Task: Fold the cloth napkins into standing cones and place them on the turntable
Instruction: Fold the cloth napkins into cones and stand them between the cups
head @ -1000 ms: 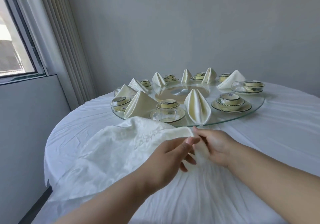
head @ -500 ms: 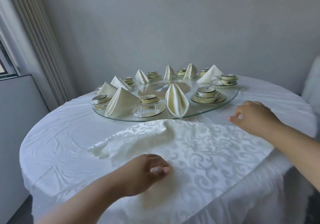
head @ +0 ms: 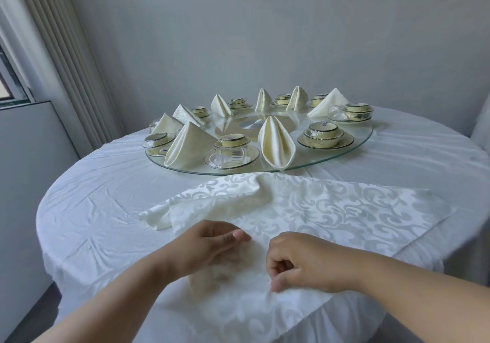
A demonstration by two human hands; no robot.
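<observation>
Both hands on a flat patterned napkin at the near edge of the round worktop.

Napkin [head: 305, 210]: white, scroll-patterned, spread over the white tablecloth [head: 100, 210] between the person and the glass turntable [head: 366, 141]; its left part is rumpled and folded back on itself, its near edge hangs over the worktop rim. Left hand [head: 209, 250]: fingers curled, thumb and forefinger tips pinching the cloth near its middle. Right hand [head: 299, 260]: just beside the left, fingers curled under, fingertips pressed down into the napkin; whether it actually pinches a fold, cannot tell. Turntable carries a ring of folded cream napkin cones [head: 275, 144], standing upright, alternating with stacked bowls on plates [head: 324, 136] and overturned glasses [head: 225, 157]. Curtain [head: 53, 51] at left, grey wall behind.
</observation>
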